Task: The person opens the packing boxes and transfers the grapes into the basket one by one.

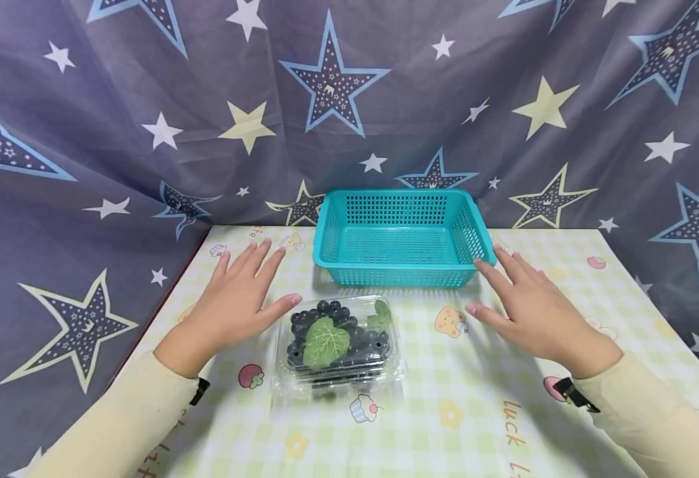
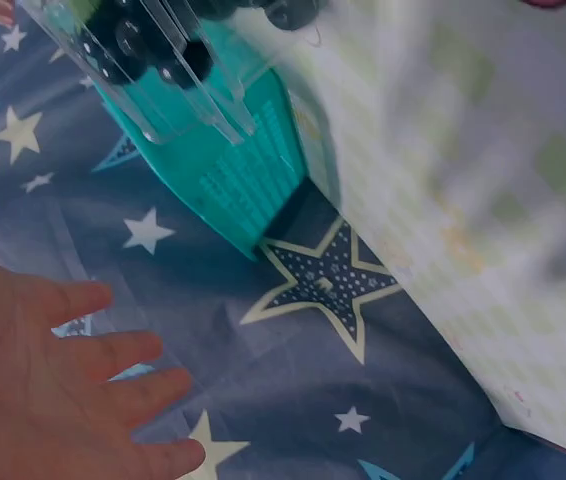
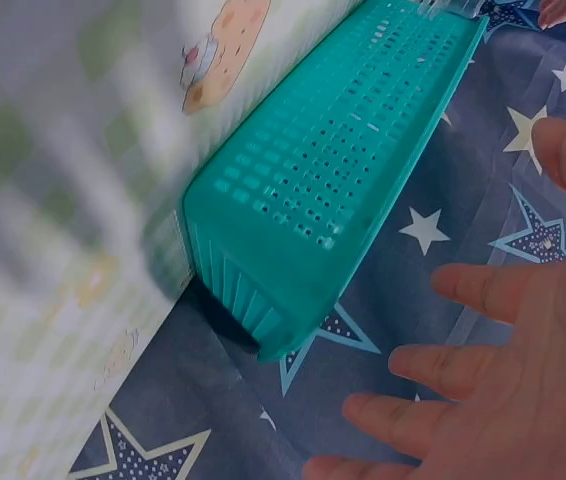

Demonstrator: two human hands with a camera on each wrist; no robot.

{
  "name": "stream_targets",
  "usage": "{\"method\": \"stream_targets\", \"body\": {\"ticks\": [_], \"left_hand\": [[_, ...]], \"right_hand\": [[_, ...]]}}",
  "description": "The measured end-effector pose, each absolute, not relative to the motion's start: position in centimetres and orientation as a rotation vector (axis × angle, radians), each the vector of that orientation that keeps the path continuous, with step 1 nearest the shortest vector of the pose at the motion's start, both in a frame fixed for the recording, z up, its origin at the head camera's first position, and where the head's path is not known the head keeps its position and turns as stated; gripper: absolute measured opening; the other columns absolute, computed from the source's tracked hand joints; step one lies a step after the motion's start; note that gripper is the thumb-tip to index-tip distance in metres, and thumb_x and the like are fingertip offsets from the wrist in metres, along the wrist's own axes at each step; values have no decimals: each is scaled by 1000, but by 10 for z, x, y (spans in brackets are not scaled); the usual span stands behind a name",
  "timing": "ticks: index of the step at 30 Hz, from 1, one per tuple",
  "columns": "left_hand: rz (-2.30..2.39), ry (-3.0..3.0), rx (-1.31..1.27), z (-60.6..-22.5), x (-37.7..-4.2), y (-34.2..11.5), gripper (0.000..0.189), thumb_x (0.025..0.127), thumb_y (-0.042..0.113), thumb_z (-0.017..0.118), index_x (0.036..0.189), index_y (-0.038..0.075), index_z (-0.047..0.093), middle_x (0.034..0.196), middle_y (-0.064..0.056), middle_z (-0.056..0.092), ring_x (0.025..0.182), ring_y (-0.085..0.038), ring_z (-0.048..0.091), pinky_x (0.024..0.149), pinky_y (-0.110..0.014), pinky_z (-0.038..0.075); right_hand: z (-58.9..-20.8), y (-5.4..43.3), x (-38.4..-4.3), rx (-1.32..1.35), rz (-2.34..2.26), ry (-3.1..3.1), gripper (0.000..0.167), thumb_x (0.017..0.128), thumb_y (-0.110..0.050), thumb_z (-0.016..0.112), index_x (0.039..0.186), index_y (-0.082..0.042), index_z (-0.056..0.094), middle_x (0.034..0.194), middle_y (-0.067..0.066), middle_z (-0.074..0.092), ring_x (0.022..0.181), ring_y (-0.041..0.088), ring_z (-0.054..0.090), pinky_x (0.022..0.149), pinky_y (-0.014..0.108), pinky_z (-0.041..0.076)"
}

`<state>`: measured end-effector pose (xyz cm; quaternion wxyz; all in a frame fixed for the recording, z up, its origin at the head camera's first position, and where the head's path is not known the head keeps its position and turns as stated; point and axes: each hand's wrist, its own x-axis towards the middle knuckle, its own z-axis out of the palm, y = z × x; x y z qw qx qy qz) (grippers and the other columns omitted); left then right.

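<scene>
Plainly, the clear plastic box (image 1: pixel 361 311) sits on the worktop (image 1: pixel 421 425), a little left of centre in my head view. Inside it I see dark grapes (image 1: pixel 367 345), with a broad green leaf (image 1: pixel 326 342) over them and a smaller leaf (image 1: pixel 380 317) towards the far right corner. To its left is the left hand (image 1: pixel 232 305), fingers straight and spread, holding nothing; its thumb is at the box's edge, touching or not I cannot tell. Behind the box, slightly right, stands a turquoise basket (image 1: pixel 403 268) with perforated walls. The right hand (image 1: pixel 534 309) is near the basket's front right corner, fingers likewise straight and fanned, gripping nothing. Cream sleeves (image 1: pixel 110 425) cover both arms. Beyond the checked worktop hangs a dark cloth (image 1: pixel 206 66) patterned with stars.
</scene>
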<state>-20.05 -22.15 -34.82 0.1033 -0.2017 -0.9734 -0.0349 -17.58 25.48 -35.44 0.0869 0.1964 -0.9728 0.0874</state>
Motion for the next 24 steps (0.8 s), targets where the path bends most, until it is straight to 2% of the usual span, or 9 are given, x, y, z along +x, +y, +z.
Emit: {"method": "stream_targets", "body": {"ticks": [7,16,24], "left_hand": [[-86,-2849,-647,-348,-191,-212,87,98,75,37,163,17,32,172,-12,22,159,-38,21,122,-70,13],[-98,-2837,-716,-344,-181,-199,89,98,77,34,163,17,32,172,-12,23,158,-36,23,123,-66,16],[-62,-2774,-793,-343,-176,-192,85,100,73,38,163,17,32,172,-11,21,157,-32,27,123,-63,22]], "right_hand": [[-361,248,-173,649,285,-2831,78,99,-60,57,159,-14,40,168,23,25,149,51,33,118,65,30],[-362,239,-171,693,287,-2797,73,99,-58,59,155,-12,47,166,21,32,146,47,40,113,66,38],[-362,227,-170,749,299,-2768,68,100,-56,59,150,-10,52,163,22,37,144,45,44,109,65,41]]}}
